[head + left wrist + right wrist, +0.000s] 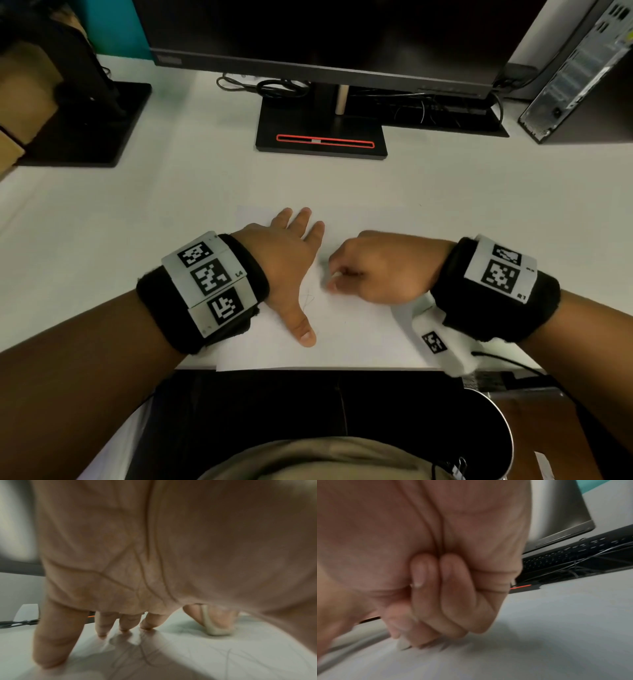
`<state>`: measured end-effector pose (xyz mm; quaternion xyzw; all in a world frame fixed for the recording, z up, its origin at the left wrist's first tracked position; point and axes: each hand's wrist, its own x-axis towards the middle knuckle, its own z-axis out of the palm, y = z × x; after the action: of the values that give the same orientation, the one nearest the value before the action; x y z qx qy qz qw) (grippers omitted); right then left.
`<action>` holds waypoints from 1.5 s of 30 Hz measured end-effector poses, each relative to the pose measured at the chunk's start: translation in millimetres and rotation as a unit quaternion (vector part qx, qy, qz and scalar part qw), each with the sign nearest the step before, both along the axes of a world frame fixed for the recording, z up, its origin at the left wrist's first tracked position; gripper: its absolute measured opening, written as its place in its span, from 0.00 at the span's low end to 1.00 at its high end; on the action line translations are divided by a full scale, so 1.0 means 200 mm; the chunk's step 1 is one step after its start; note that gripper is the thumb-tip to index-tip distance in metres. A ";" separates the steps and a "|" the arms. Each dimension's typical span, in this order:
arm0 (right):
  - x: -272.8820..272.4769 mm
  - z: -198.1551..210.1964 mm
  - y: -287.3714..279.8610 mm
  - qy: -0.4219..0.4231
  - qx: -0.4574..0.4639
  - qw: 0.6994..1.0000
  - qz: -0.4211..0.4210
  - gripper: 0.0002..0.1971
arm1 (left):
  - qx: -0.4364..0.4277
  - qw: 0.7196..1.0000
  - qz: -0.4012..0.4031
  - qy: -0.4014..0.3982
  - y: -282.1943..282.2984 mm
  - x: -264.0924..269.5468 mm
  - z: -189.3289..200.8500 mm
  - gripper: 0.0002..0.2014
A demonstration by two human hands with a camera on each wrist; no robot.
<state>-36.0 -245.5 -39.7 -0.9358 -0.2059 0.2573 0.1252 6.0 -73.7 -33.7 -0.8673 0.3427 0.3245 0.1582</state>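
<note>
A white sheet of paper (359,335) lies on the white desk (137,212) near its front edge, with faint pencil scribbles (307,299) on it. My left hand (291,260) lies flat on the sheet with straight, spread fingers (56,639), the thumb pointing toward me. Just to its right, my right hand (373,270) is curled and pinches a small white eraser (334,275) whose tip touches the paper. The eraser (214,626) shows between the right fingertips in the left wrist view, and its tip (403,645) pokes out below the curled fingers in the right wrist view.
A dark monitor on a black stand (322,137) with a red-rimmed slot stands at the back centre. A keyboard (445,113) and cables lie behind it. A PC tower (575,75) is at the back right, another black stand (85,130) at the left.
</note>
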 end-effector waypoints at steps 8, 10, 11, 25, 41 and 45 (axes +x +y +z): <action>0.04 0.03 0.00 -0.012 -0.018 1.000 -0.016 0.19 | -0.005 1.000 -0.003 -0.002 0.00 0.00 0.00 0.80; 0.02 0.02 0.04 0.008 -0.010 1.000 0.000 0.18 | -0.005 1.000 -0.003 -0.003 0.00 0.01 -0.01 0.80; 0.03 0.02 0.04 0.013 -0.011 1.000 -0.005 0.18 | -0.005 1.000 -0.002 -0.002 0.00 0.01 -0.01 0.80; 0.11 0.04 0.02 -0.015 -0.021 0.999 -0.046 0.19 | -0.010 1.000 -0.001 -0.004 0.01 0.01 -0.01 0.80; 0.10 0.01 -0.10 0.019 0.016 0.988 -0.152 0.24 | -0.003 1.000 -0.009 -0.002 0.01 0.02 0.04 0.78; 0.12 0.02 -0.15 0.000 0.010 0.980 -0.199 0.23 | -0.046 0.999 0.003 0.003 0.04 0.09 0.06 0.66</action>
<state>-12.4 -276.3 -35.0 -0.9567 -0.0181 0.2252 0.1838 23.3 -65.3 -22.0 -0.8738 0.3550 0.3116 0.1157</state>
